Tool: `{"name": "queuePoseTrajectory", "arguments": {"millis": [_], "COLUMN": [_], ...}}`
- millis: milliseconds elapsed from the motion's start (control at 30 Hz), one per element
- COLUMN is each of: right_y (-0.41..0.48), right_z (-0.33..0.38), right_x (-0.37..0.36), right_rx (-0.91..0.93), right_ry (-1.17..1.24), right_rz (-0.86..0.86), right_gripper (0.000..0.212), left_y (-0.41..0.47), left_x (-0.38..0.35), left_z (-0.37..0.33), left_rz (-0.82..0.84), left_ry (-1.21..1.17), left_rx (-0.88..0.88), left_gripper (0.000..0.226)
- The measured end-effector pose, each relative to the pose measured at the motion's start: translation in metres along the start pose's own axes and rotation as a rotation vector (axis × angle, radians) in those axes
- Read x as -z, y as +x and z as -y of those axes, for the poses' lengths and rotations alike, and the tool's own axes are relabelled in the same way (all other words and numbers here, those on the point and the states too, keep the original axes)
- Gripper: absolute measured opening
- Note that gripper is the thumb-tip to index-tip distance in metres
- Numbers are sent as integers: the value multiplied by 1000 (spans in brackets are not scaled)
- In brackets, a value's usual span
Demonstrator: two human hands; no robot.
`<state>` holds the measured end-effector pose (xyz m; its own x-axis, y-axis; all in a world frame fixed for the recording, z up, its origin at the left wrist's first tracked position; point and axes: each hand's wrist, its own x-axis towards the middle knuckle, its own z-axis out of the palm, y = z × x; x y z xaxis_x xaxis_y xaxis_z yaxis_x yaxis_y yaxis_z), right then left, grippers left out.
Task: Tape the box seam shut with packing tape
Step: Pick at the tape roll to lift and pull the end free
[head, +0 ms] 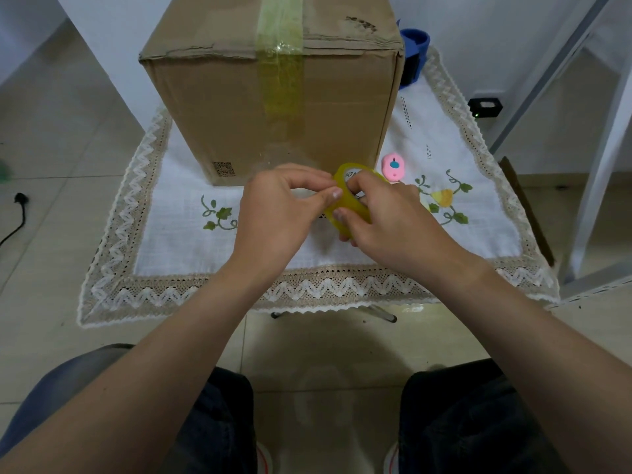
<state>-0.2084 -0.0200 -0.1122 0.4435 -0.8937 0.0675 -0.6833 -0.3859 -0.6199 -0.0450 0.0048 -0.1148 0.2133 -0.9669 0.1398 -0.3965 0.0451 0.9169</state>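
A tall brown cardboard box (219, 107) stands on a small cloth-covered table (171, 289). A strip of yellowish clear tape (280, 73) runs over its top and down its front face. In front of the box, my right hand (386, 217) holds a yellow roll of packing tape (342, 186), fingers through and around the ring. My left hand (284, 210) pinches at the roll's outer edge with thumb and forefinger. Both hands hover just above the cloth, close to the box's lower front.
A small pink cutter (393, 167) lies on the cloth right of the tape roll. A blue object (415, 46) sits behind the box at the right. A white metal frame (595, 148) stands to the right; a black cable (17, 217) lies on the tiled floor left.
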Motion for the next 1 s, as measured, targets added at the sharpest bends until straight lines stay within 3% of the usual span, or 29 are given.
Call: {"name": "queuePoseTrajectory", "arguments": {"millis": [267, 500, 833, 1000], "right_y": [1, -1, 0, 0], "right_z": [-2, 0, 0, -1], "right_x": [-5, -14, -16, -13], "right_rx": [31, 78, 84, 46], "right_ry": [-79, -141, -176, -118], "right_rz": [-33, -102, -114, -107], "right_gripper": [15, 18, 18, 16], "left_y": [3, -2, -3, -3], "left_x": [-1, -7, -11, -9], "left_z": [7, 9, 6, 6], "left_rz": [39, 32, 56, 35], "left_ry": [-119, -213, -183, -121], "left_rx": [152, 224, 230, 172], "left_gripper": [6, 15, 19, 8]}}
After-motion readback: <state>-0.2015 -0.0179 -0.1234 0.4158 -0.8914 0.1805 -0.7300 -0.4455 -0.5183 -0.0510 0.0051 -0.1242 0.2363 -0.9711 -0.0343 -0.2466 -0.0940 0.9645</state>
